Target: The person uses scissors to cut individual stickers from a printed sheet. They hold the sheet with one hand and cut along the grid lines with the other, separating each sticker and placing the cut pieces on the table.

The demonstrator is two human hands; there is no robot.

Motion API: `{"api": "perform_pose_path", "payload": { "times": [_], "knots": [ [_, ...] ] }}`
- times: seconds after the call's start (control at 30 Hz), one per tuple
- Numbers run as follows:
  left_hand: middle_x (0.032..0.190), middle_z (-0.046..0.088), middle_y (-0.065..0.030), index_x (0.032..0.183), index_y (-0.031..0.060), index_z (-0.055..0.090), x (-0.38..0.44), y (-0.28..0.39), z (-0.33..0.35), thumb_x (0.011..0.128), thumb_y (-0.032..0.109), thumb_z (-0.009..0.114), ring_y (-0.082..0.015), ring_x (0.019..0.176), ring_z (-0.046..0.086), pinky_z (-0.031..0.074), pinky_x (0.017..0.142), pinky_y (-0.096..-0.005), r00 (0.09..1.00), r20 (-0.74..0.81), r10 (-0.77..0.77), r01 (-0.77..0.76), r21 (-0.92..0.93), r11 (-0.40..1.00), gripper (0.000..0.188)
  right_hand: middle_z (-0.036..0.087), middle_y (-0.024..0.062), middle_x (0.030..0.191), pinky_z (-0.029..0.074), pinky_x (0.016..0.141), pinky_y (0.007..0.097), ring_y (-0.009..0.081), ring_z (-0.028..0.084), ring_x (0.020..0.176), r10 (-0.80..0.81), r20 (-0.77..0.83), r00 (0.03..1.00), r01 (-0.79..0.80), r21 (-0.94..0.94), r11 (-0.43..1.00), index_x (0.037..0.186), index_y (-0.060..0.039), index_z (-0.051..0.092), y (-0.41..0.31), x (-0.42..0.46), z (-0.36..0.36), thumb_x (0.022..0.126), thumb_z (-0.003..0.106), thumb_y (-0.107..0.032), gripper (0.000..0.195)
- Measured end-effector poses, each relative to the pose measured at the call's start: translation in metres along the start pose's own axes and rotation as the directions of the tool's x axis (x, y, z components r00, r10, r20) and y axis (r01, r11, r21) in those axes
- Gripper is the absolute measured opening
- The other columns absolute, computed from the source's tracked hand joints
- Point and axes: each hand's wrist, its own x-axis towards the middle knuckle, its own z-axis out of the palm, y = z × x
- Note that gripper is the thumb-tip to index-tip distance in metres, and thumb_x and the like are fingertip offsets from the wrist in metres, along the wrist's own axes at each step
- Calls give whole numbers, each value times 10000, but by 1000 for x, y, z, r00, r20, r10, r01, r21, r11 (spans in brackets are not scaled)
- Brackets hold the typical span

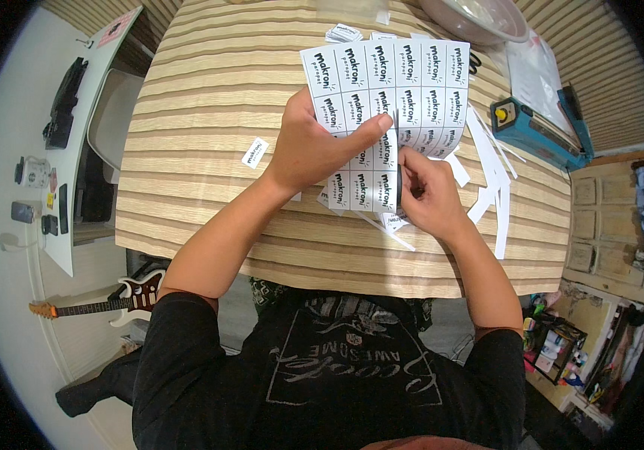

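Note:
A white paper sheet (433,66) printed with a grid of identical labels is held up above the table. My left hand (322,143) grips its left side, thumb lying across the front. In my right hand (433,194) is a pair of scissors (399,183), its dark handle partly hidden by my fingers. The blades stand in a slit running up from the sheet's near edge between two label columns. Right of the slit, the lower part of the paper bends away. A single cut label (255,153) lies left of my left wrist, and more cut labels (394,220) lie partly hidden under the sheet.
Beyond the sheet sits a pile of cut labels (344,34). White paper offcuts (490,169) are scattered at right, near a blue impulse sealer (535,132) and clear plastic bags (533,64). A bowl (488,25) stands at the far right; black handle loops (474,63) show behind the sheet.

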Motion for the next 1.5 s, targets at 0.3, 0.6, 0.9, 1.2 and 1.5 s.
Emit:
{"api": "perform_pose_path", "payload": {
  "times": [0.3,0.6,0.9,1.2,1.5],
  "knots": [
    [1036,809,-151,1146,-64,712,0,-3,0,882,212,905,-166,868,786,643,746,-304,1000,-21,8,-8,18,1000,428,512,62,607,436,538,338,176,543,530,-15,1,1000,15,13,1000,863,-25,513,2,0,0,919,673,-52,172],
    [1020,810,-148,1138,-60,712,0,0,0,886,220,903,-165,842,784,642,728,-305,1000,-25,4,-3,26,1000,422,524,67,598,439,540,342,183,555,522,10,22,1000,-10,-11,1000,855,-27,511,-4,1,-3,929,670,-61,178],
    [994,810,-141,1138,-64,723,1,-3,0,891,232,891,-158,819,783,634,693,-297,999,-43,13,-12,16,1000,420,508,64,589,420,533,340,171,516,516,4,15,1000,-3,-15,1000,853,-22,520,-3,1,-1,935,675,-56,179],
    [995,812,-148,1144,-74,729,3,-4,-2,896,224,884,-156,803,785,633,666,-286,998,-35,59,-58,32,998,418,500,61,584,418,531,338,158,507,516,-5,25,1000,5,-16,1000,852,-22,533,-1,0,-1,923,701,-68,188],
    [1021,811,-149,1169,-67,718,0,-3,1,890,232,898,-155,832,787,643,706,-294,1000,-25,5,-5,22,1000,447,508,64,591,432,536,335,162,524,519,-2,1,1000,2,18,1000,867,-21,532,0,0,1,911,689,-47,165]
  ]
}}
